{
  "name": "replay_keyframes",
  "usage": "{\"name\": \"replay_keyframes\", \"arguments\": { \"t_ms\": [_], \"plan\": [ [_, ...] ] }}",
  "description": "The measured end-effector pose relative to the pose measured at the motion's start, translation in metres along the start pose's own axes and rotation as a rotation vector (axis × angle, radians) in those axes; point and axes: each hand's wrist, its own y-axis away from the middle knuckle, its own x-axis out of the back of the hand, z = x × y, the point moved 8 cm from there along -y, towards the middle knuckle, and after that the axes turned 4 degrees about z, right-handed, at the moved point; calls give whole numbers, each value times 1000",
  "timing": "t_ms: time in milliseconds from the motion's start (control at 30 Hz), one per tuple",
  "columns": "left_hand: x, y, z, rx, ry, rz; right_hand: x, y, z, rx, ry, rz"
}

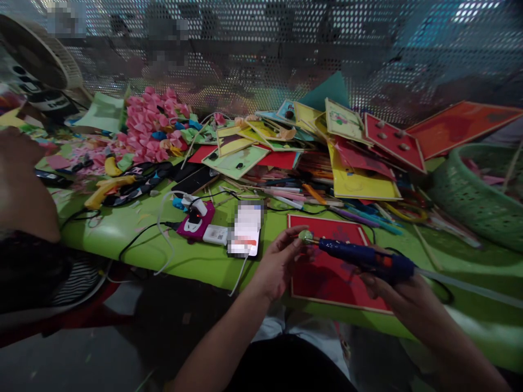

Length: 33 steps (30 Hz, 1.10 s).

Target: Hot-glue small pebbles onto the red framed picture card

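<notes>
My right hand (pixel 388 288) is wrapped round a dark blue glue gun (pixel 363 256), a long pale glue stick (pixel 469 287) trailing from its back end. The gun's nozzle points left and meets a small round green piece (pixel 304 237). Between the fingertips of my left hand (pixel 281 258) that green piece is pinched; I cannot make out its exact kind. Below both hands lies a red board (pixel 322 283) with a pale frame and dark shapes on it, near the table's front edge. My right hand partly covers the board.
A phone (pixel 246 228) and a purple power strip (pixel 196 223) with cables lie to the left. Behind are piled framed cards (pixel 237 160), pencils and pink paper pieces (pixel 153 125). A green basket (pixel 478 190) stands right, a fan (pixel 41 54) far left. Another person's arm (pixel 26 190) reaches in.
</notes>
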Motion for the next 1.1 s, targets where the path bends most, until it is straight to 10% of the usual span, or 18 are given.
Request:
{"name": "replay_keyframes", "arguments": {
  "t_ms": [1100],
  "plan": [
    [0, 0, 0, -31, 3, -25, -1, -1, -11, -3, -8, -12]
  ]
}}
